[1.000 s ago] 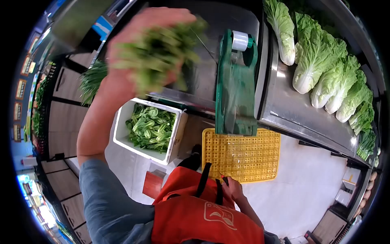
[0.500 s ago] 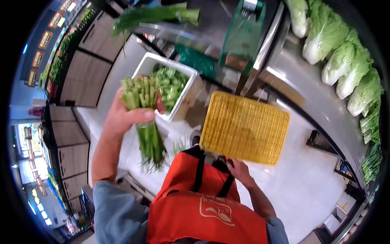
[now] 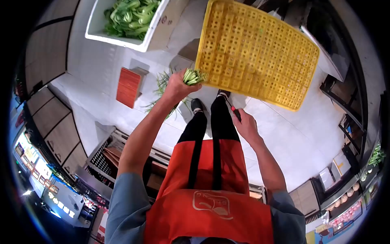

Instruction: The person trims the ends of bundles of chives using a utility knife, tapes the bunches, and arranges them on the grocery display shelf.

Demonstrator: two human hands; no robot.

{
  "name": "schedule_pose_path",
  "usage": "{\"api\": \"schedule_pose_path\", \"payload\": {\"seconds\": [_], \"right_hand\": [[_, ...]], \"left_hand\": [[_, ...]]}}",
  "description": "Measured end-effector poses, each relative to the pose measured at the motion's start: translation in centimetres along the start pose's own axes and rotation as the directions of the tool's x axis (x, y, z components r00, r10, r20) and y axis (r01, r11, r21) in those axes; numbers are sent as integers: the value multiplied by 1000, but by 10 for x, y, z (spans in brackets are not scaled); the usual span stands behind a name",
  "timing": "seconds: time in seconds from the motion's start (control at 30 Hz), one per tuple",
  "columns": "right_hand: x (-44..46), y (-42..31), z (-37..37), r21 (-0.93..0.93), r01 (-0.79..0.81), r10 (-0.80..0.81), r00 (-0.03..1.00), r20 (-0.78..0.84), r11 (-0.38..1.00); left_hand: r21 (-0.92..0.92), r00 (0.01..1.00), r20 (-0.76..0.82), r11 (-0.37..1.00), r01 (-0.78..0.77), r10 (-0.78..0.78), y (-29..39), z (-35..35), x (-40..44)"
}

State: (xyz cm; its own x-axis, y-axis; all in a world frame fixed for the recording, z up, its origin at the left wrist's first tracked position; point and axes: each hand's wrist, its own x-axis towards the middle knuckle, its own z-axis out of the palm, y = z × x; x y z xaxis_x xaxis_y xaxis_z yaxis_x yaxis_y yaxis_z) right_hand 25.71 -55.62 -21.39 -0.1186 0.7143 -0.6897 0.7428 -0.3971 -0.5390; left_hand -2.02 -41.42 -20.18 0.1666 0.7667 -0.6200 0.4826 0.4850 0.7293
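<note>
My left hand [image 3: 178, 86] is closed around a bunch of green stalks [image 3: 192, 76], with the pale cut ends facing up beside the near left corner of the yellow crate [image 3: 260, 53]. Most of the bunch below the fist is hidden. Closed around a black-and-red handle, my right hand [image 3: 246, 124] is lower and to the right, in front of my leg. A thin piece sticks out past the red end of this small knife-like tool [image 3: 236, 114]; its blade is hard to make out. Long thin green leaves [image 3: 161, 86] spread on the floor behind my left wrist.
A white foam box [image 3: 118, 40] of leafy greens [image 3: 132, 18] stands at the upper left. Near it is a reddish-brown block [image 3: 129, 87] on the pale floor. Wooden cabinets [image 3: 48, 49] line the left, and a dark black-framed shelf [image 3: 345, 93] stands right.
My left hand has lowered the bunch and moved right, to the crate's corner. My right hand stays low, and the tool in it now shows. The view has tilted down, losing the cabbages and the counter.
</note>
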Motion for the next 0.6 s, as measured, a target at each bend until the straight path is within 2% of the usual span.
{"api": "schedule_pose_path", "payload": {"seconds": [0.03,0.07,0.2,0.23,0.27,0.3,0.4,0.6], "right_hand": [[7,0,9,34,-1,1,1000,-13,999],[13,-3,16,70,0,2,1000,-27,998],[45,1,57,188,20,2,993,-119,982],[52,1,66,212,30,1,990,-142,977],[59,-1,73,231,111,-57,972,-228,967],[69,0,77,237,125,-69,971,-230,963],[85,-1,93,290,159,-94,969,-228,944],[92,-1,97,248,234,-181,959,-219,940]], "left_hand": [[14,1000,18,1000,2,-3,-22,9,9],[133,993,-17,984,-115,119,-42,17,15],[232,997,-74,973,3,14,-92,49,35],[275,996,-81,961,-3,26,-103,56,37],[319,994,-102,948,-14,49,-112,61,43],[362,989,-133,932,-15,68,-114,63,47],[366,985,-162,931,12,51,-121,68,45],[394,975,-222,915,93,-4,-132,65,46]]}}
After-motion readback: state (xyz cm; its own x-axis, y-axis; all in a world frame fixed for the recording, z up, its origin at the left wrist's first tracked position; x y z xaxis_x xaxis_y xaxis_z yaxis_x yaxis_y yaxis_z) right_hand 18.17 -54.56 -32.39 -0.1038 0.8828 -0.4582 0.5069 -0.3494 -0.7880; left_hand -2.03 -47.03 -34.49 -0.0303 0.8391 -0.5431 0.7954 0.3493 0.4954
